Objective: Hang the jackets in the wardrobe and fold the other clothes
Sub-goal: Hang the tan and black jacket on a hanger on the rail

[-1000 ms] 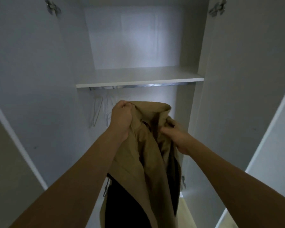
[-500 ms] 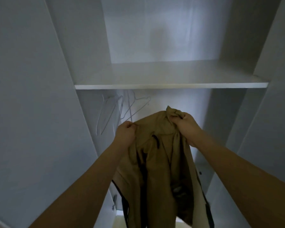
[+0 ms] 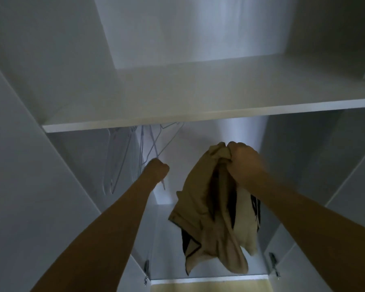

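So the wardrobe [image 3: 51,186] fills pretty much the whole view, doors open, with a white shelf [image 3: 198,102] running across the upper part. Under that shelf, off to the left, there's a bunch of thin wire hangers [image 3: 122,157] dangling; the rail itself is hidden behind the shelf edge.

The tan jacket [image 3: 207,218] hangs in the middle of the lower compartment, bunched up by its top end in the right hand [image 3: 243,161], which is fisted tight around the fabric. Looks like it's held high so the rest drops free off the wardrobe floor while the other hand is busy.

The left hand [image 3: 157,168] is up at the hangers, fingers curled round the lower part of one wire hanger [image 3: 159,148], a bit of wire poking out under the fist. My guess is it's pulling one out to slip into the jacket. So the jacket isn't hung yet.
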